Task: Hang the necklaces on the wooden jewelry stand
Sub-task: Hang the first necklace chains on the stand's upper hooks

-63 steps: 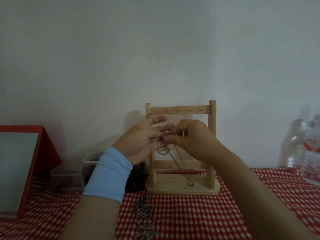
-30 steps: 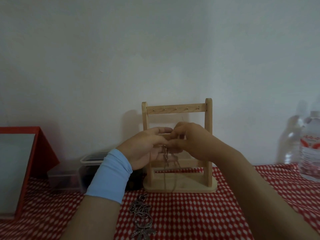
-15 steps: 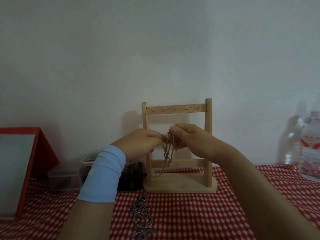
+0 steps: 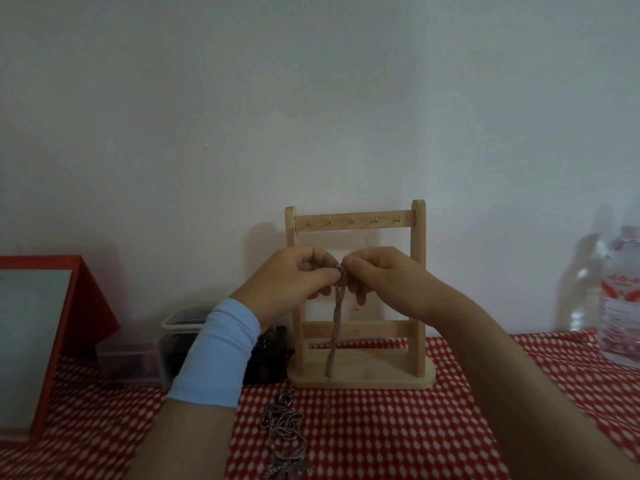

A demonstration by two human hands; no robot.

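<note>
A: Quick status?

B: Both hands up in front of the wooden jewelry stand (image 4: 356,341). Left hand (image 4: 294,282) and right hand (image 4: 381,278) meet at the top of a rose-toned necklace (image 4: 337,306), fingertips of each pinched tight on the chain, thumbs nearly touching. Rest of the fingers curled in, nothing else held.

A: Where's the chain hanging?

B: Straight down betw. the uprights, doubled strands close together, low end at or just above the stand's base. Can't tell if it touches.

A: And the hooks?

B: Hooks (image 4: 353,220) sit along the top bar, above the hands. All look bare, so I'd say nothing's hung yet. Second necklace, a silver one (image 4: 284,441), lies bunched on the red checked cloth (image 4: 398,427) near the person, in front of the stand.

A: What could go wrong?

B: Few things, imo. Hooks are tiny and the light's dim, so the loop could miss and slip off. Strands hang close, so they could twist or snag the lower bar on the lift. Stand looks light: a tug on a caught chain may tip it fwd. Also the left forearm is near the plastic container (image 4: 180,327), and a water bottle (image 4: 620,299) stands off to the right, well apart, so low risk there.

A: Clasp open?

B: Can't tell, too small.
</note>
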